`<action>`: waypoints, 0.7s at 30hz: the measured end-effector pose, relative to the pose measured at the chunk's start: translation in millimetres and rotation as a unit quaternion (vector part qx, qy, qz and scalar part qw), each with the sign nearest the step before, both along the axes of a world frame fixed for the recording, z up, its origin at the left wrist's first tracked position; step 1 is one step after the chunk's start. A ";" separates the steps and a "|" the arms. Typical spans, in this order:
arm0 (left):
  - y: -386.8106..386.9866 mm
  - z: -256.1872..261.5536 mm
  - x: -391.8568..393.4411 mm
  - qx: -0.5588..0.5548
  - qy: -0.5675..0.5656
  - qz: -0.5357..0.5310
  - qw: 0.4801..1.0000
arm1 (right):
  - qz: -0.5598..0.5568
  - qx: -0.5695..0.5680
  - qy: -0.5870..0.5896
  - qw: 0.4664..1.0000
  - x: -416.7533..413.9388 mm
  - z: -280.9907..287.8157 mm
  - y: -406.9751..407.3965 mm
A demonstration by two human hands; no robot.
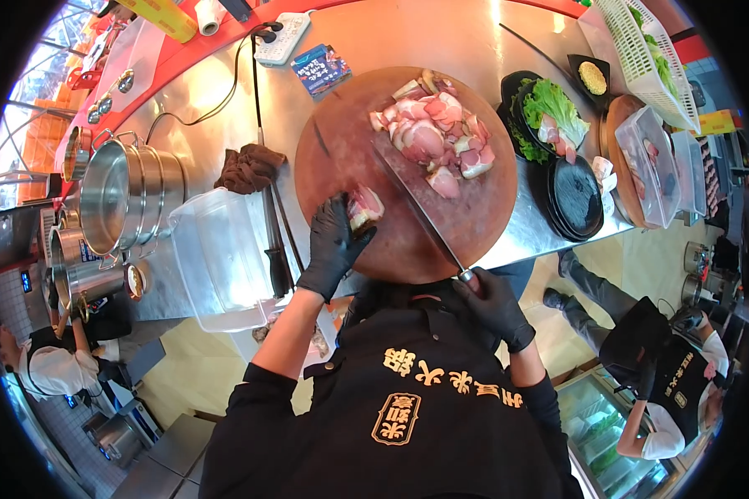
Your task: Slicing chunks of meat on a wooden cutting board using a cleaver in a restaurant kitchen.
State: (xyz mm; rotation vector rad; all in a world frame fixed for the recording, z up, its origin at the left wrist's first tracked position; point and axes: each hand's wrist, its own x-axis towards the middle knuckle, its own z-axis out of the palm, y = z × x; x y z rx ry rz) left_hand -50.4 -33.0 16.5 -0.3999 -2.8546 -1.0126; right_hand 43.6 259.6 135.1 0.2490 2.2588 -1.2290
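Note:
My black-gloved left hand (337, 243) grips a small chunk of cured meat (366, 209) at the left front of a round wooden chopping board (337, 162). In my right hand (496, 305), also gloved, is the handle of a long kitchen knife (421, 218). Its blade lies slanted over the board, the tip pointing away from me, apart from the chunk. A heap of sliced cured meat (424, 134) covers the far right part of the board, just beyond the blade's tip.
Left of the board are a clear plastic tub (224, 262), a brown cloth (249, 168), a honing steel (277, 256) and steel pots (115, 193). Rightward stand black plates (577, 196), a lettuce-lined dish (555, 118) and a lidded-looking plastic box (649, 162). Two people work behind, one each side.

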 end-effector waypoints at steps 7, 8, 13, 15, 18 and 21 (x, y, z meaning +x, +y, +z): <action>10.1 5.6 -0.5 0.034 0.014 0.011 0.999 | 0.023 0.032 0.010 0.999 6.0 -9.1 -3.2; 10.4 6.8 -0.7 0.016 -0.009 0.016 1.000 | 0.022 0.032 0.011 0.999 5.3 -9.7 -4.4; 15.7 16.2 -7.0 -0.045 -0.071 0.033 0.996 | 0.048 0.133 -0.005 0.990 0.9 -11.0 -20.1; 16.5 16.4 -10.0 -0.054 -0.090 0.032 0.994 | 0.030 0.120 0.006 0.992 1.7 -10.5 -22.6; 23.5 23.2 -12.1 -0.071 -0.103 0.040 0.991 | 0.017 0.107 0.019 0.994 -2.0 -5.0 -24.3; 21.5 28.0 -12.7 -0.076 -0.144 0.046 0.986 | 0.037 0.106 0.062 0.992 -4.8 -8.1 -27.8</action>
